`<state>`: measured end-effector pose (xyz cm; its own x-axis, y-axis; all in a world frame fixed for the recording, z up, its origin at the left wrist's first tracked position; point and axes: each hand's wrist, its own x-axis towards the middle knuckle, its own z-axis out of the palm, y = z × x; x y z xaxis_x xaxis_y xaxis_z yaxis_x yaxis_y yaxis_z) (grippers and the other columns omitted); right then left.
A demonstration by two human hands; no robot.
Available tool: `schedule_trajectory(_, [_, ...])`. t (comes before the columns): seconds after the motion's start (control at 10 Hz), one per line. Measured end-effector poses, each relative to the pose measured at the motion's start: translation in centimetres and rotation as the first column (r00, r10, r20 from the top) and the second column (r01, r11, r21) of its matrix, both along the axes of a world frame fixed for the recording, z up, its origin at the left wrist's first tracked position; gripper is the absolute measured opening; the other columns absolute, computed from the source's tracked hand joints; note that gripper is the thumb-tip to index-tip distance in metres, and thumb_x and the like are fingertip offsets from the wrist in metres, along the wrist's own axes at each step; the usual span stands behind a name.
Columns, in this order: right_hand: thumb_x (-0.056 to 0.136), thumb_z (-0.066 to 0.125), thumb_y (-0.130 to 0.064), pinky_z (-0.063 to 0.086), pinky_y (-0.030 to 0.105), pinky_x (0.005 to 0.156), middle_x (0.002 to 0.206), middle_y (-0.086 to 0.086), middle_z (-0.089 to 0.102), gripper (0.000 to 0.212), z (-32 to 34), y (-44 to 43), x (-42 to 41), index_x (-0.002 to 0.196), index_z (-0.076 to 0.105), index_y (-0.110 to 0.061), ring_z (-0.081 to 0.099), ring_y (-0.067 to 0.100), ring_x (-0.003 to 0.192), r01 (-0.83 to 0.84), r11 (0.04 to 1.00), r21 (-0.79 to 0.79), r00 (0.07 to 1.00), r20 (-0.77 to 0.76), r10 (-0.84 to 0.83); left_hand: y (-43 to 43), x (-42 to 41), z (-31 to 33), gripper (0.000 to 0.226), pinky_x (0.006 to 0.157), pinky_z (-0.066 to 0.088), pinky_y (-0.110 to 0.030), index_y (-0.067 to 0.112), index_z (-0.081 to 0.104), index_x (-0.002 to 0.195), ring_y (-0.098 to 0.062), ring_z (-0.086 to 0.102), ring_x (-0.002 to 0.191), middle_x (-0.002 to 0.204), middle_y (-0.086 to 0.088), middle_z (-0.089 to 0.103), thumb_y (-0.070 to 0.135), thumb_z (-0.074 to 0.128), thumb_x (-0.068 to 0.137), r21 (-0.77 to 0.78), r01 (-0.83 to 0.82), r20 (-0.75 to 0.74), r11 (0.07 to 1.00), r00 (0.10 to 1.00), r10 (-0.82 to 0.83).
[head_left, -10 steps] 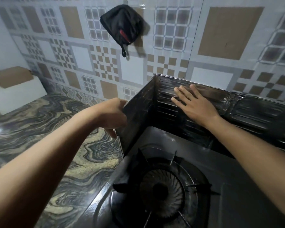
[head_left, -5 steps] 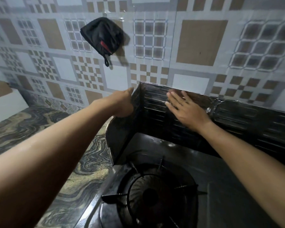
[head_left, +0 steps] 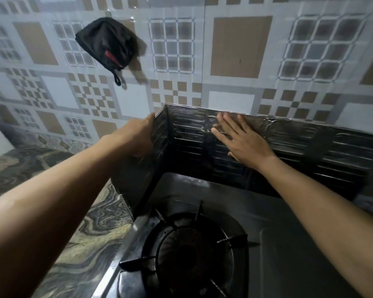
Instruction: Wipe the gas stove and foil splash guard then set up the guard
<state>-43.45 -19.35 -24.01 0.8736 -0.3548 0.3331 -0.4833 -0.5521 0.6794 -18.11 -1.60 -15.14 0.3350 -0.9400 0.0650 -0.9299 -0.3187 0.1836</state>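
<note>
Guard point(head_left: 289, 147) standing along the wall behind the stove point(head_left: 202, 244), side panel folded forward at the left. Left hand point(head_left: 136, 136) gripping that panel's top edge, fingers curled round it. Right hand point(head_left: 243, 143) pressed flat on the back panel, fingers spread, holding nothing. Risks: thin foil creasing under a hard push; panel tipping onto the burner point(head_left: 194, 254) if released unsquared.

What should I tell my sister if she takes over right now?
Left hand: grips the side panel of the foil guard near its corner fold.
Right hand: open, flat against the guard's back panel.
The guard stands upright behind and left of the stove, along the tiled wall.
No cloth in either hand, so wiping looks finished.
Left to do: probably square the panels and let go.
</note>
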Motion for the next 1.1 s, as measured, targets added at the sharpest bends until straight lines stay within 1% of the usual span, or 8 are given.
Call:
schedule_trajectory(0.1, [0.089, 0.063, -0.009, 0.018, 0.053, 0.120, 0.160, 0.026, 0.012, 0.072, 0.4, 0.7, -2.0, 0.152, 0.029, -0.009, 0.013, 0.039, 0.149, -0.030, 0.999, 0.013, 0.997, 0.076, 0.029, -0.1, -2.0, 0.5, 0.075, 0.082, 0.053, -0.046, 0.008, 0.027, 0.143, -0.041, 0.061, 0.101, 0.109, -0.024, 0.061, 0.006, 0.067, 0.080, 0.004, -0.052, 0.034, 0.999, 0.998, 0.052])
schedule_trajectory(0.2, [0.086, 0.061, -0.007, 0.026, 0.056, 0.116, 0.155, 0.028, 0.028, 0.066, -0.7, 2.2, -5.7, 0.148, 0.039, -0.007, 0.028, 0.041, 0.144, 0.017, 1.000, 0.026, 0.997, 0.072, -0.018, -0.6, -5.7, -0.1, 0.086, 0.109, 0.031, -0.065, 0.009, 0.008, 0.153, -0.054, 0.029, 0.138, 0.148, -0.036, 0.028, 0.017, 0.062, 0.086, -0.001, -0.116, 0.235, 0.993, 0.965, 0.113])
schedule_trajectory(0.3, [0.082, 0.066, -0.012, 0.033, 0.059, 0.109, 0.150, 0.028, 0.037, 0.068, -1.2, 3.5, -9.8, 0.146, 0.041, -0.007, 0.041, 0.042, 0.135, 0.183, 0.982, 0.051, 0.972, 0.138, -0.188, -3.1, -10.0, -2.1, 0.094, 0.116, 0.006, -0.061, 0.008, -0.006, 0.155, -0.046, -0.009, 0.148, 0.159, -0.031, -0.013, 0.018, 0.058, 0.087, -0.048, 0.073, 0.261, 0.996, 0.964, -0.058])
schedule_trajectory(0.5, [0.084, 0.071, -0.032, 0.009, 0.077, 0.108, 0.161, 0.015, -0.022, 0.104, -1.1, 2.4, -14.1, 0.157, -0.004, -0.025, -0.019, 0.040, 0.147, 0.422, 0.885, 0.199, 0.888, 0.107, -0.447, -8.9, -14.9, -7.5, 0.101, 0.118, -0.004, -0.061, 0.028, -0.032, 0.148, -0.045, -0.033, 0.140, 0.147, -0.027, -0.043, 0.053, 0.049, 0.093, 0.051, 0.264, 0.016, 0.963, 0.964, -0.265])
schedule_trajectory(0.6, [0.081, 0.075, -0.038, 0.010, 0.078, 0.107, 0.161, 0.013, -0.025, 0.114, -1.3, 0.9, -14.6, 0.155, -0.011, -0.028, -0.021, 0.039, 0.147, 0.399, 0.894, 0.204, 0.902, 0.086, -0.422, -10.7, -14.7, -9.8, 0.101, 0.112, -0.013, -0.066, 0.032, -0.042, 0.140, -0.043, -0.045, 0.131, 0.138, -0.027, -0.053, 0.066, 0.038, 0.090, -0.010, 0.247, 0.036, 0.969, 0.968, -0.247])
schedule_trajectory(0.8, [0.082, 0.074, -0.027, -0.002, 0.077, 0.107, 0.163, 0.013, -0.017, 0.110, -2.1, -0.8, -14.3, 0.156, -0.007, -0.030, -0.016, 0.037, 0.149, 0.341, 0.926, 0.161, 0.918, 0.158, -0.365, -13.4, -15.2, -11.5, 0.098, 0.111, -0.017, -0.065, 0.037, -0.055, 0.124, -0.041, -0.054, 0.122, 0.123, -0.021, -0.065, 0.068, 0.032, 0.091, -0.087, 0.158, -0.044, 0.984, 0.986, -0.163])
schedule_trajectory(1.0, [0.079, 0.068, 0.001, 0.010, 0.070, 0.113, 0.163, 0.011, -0.019, 0.107, -3.0, 2.0, -13.2, 0.157, 0.000, -0.028, -0.016, 0.035, 0.149, 0.348, 0.892, 0.287, 0.884, 0.218, -0.414, -12.7, -16.0, -10.2, 0.122, 0.114, -0.007, -0.066, 0.033, -0.057, 0.123, -0.043, -0.056, 0.119, 0.119, -0.025, -0.067, 0.052, 0.058, 0.087, 0.088, 0.073, -0.058, 0.993, 0.996, -0.068])
schedule_trajectory(1.1, [0.086, 0.063, -0.007, 0.030, 0.058, 0.112, 0.163, 0.017, 0.008, 0.079, -0.3, 5.1, -13.4, 0.153, 0.024, -0.021, 0.028, 0.040, 0.143, 0.388, 0.837, 0.387, 0.856, 0.184, -0.482, -10.2, -16.0, -8.0, 0.116, 0.115, 0.009, -0.066, 0.033, -0.038, 0.143, -0.046, -0.028, 0.142, 0.144, -0.025, -0.049, 0.036, 0.063, 0.087, 0.090, 0.132, -0.102, 0.987, 0.987, -0.123])
